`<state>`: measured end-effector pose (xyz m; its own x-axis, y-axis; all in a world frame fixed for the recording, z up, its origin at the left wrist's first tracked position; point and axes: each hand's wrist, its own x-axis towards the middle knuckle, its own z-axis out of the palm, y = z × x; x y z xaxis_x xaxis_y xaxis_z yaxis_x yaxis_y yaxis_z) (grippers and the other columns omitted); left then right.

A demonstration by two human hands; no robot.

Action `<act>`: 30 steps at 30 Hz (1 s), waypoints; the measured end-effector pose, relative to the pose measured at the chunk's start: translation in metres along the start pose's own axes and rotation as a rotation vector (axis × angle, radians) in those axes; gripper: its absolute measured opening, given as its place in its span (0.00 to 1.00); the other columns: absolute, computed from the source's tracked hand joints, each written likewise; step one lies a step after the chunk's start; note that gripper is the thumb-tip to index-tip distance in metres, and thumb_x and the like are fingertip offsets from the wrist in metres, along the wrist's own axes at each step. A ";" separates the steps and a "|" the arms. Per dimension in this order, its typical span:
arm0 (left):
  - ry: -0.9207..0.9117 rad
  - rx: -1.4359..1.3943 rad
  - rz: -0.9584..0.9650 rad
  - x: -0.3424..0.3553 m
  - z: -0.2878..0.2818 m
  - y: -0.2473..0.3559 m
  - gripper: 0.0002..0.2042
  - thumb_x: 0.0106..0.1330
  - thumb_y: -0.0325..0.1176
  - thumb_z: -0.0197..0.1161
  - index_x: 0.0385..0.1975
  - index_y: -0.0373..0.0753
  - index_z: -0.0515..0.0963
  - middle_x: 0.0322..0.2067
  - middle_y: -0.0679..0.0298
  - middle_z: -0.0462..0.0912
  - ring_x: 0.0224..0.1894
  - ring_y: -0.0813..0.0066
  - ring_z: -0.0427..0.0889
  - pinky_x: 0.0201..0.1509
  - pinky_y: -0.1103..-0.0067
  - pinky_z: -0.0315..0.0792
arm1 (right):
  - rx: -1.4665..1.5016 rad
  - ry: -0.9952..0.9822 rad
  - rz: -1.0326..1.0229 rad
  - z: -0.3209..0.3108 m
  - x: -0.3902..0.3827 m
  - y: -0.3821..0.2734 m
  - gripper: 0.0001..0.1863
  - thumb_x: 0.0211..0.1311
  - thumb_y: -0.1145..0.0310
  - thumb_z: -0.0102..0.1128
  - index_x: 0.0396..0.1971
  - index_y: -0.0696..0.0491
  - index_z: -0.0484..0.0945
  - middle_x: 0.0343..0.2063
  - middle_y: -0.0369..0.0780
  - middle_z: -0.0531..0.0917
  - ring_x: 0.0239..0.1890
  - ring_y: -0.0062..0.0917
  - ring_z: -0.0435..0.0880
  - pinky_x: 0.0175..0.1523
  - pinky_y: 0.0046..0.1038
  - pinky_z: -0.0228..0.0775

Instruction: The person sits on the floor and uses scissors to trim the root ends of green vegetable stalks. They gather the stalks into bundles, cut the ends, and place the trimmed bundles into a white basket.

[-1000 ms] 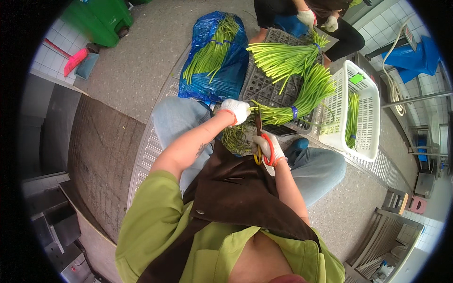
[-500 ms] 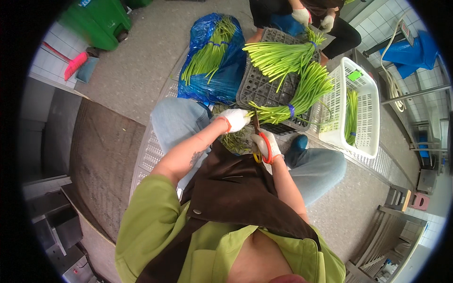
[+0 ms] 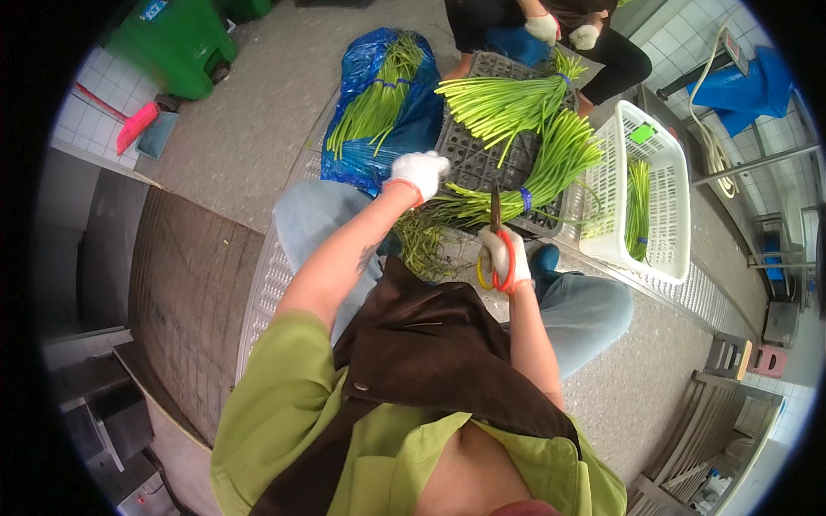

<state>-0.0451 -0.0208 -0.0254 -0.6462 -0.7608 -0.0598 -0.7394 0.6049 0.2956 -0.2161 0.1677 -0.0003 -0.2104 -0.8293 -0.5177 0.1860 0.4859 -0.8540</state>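
My right hand point(image 3: 502, 255), in a white glove, grips orange-handled scissors point(image 3: 496, 211) whose dark blades point away from me beside a tied bunch. That bunch of long green stems point(image 3: 568, 163), like garlic scapes, lies on an upturned dark plastic crate point(image 3: 469, 159) with a blue band round it. My left hand point(image 3: 420, 175), also gloved, is closed just left of the stem ends, above the crate's near left corner; what it holds, if anything, cannot be made out. A second banded bunch point(image 3: 508, 101) lies farther back on the crate. Below my hands is a pile of stem trimmings point(image 3: 420, 245).
An opened blue plastic bag point(image 3: 348, 146) with more banded stems lies left of the crate. To the right stands a white basket point(image 3: 680, 206) holding one bunch. A co-worker's gloved hands point(image 3: 544, 29) are beyond the crate. Green bins point(image 3: 185, 52) stand far left.
My left hand has moved up and left, away from the stem ends. The scissors have swung upright and shifted right with my right hand, off the cut end of the bunch.
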 end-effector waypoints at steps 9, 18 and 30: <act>-0.037 -0.074 0.323 0.016 0.035 0.005 0.07 0.63 0.35 0.57 0.35 0.51 0.82 0.41 0.63 0.81 0.42 0.57 0.82 0.44 0.64 0.76 | -0.030 -0.076 0.084 -0.023 0.002 0.013 0.15 0.61 0.66 0.57 0.16 0.54 0.70 0.10 0.37 0.71 0.09 0.24 0.67 0.18 0.27 0.57; 0.173 -0.179 0.191 -0.002 -0.034 0.038 0.09 0.65 0.39 0.56 0.33 0.46 0.82 0.35 0.62 0.82 0.40 0.57 0.82 0.43 0.64 0.74 | -0.186 -0.068 0.001 -0.025 0.004 0.016 0.07 0.57 0.69 0.57 0.24 0.56 0.72 0.14 0.37 0.73 0.13 0.23 0.70 0.20 0.26 0.62; 0.024 -0.405 0.038 -0.023 -0.030 0.047 0.13 0.65 0.42 0.57 0.35 0.40 0.82 0.37 0.55 0.84 0.44 0.51 0.81 0.48 0.64 0.73 | -0.173 -0.091 -0.077 0.003 -0.002 0.006 0.09 0.62 0.68 0.55 0.28 0.58 0.77 0.17 0.37 0.77 0.17 0.20 0.74 0.24 0.26 0.65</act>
<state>-0.0588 0.0180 0.0187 -0.6636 -0.7478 -0.0204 -0.5777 0.4949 0.6491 -0.2112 0.1716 -0.0040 -0.1289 -0.8837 -0.4500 0.0030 0.4534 -0.8913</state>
